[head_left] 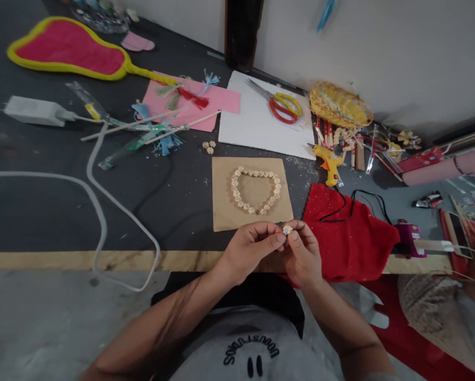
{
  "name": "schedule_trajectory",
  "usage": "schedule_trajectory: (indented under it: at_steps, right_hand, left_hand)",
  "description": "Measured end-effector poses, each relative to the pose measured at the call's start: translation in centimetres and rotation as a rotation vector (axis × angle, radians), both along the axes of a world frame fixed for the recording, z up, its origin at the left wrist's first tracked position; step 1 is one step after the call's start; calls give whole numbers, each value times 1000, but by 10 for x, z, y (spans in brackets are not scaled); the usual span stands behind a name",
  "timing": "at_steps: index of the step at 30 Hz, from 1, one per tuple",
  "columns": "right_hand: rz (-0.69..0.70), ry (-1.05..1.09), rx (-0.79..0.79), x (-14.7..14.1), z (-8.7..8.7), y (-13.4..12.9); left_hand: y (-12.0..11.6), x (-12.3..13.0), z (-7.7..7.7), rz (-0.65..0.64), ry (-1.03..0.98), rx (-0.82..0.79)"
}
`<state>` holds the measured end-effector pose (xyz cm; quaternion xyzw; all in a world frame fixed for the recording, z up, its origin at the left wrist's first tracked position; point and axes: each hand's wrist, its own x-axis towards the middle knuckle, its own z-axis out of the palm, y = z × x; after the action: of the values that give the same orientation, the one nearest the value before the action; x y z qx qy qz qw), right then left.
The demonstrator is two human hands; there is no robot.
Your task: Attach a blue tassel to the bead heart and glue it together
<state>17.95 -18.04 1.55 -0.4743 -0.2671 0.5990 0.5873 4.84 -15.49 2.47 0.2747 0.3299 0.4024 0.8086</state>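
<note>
A small cream flower (287,229) sits between the fingertips of both hands, just over the table's front edge. My left hand (245,248) pinches it from the left with thumb and forefinger. From the right, my right hand (303,256) grips it in a closed pinch. Right behind them lies a brown cardboard square (224,198), its lower edge close to my fingers. On this card, a heart outline of similar cream flowers (240,203) is laid out. Several more loose flowers (209,146) lie in a cluster to the left of the card's upper corner.
A yellow glue gun (329,163) and red cloth (348,238) lie to the right. Scissors (281,107) rest on a white board (237,124). Leftward are a white cable (122,206), sticks, tassels and a pink-and-yellow fan (71,47). Another person sits at far right.
</note>
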Motion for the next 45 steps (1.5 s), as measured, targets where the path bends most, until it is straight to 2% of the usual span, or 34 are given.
schedule_trajectory:
  at_steps: [12,20,26,38,45]
  right_hand:
    - [14,21,-44,-1,-1,0]
    - [-27,-13,34,-4,-3,-4]
    - [-43,-46,80,-6,-4,-4]
    - [-52,-55,47,-6,-4,-3]
    - [-37,-1,-27,-4,-4,-2]
  left_hand:
    - [1,1,0,9,45,-47]
    - [-2,2,0,23,58,5]
    - [-1,2,1,16,29,-39]
    - [1,-1,-1,-12,25,-38]
    - [-2,-1,-4,61,45,9]
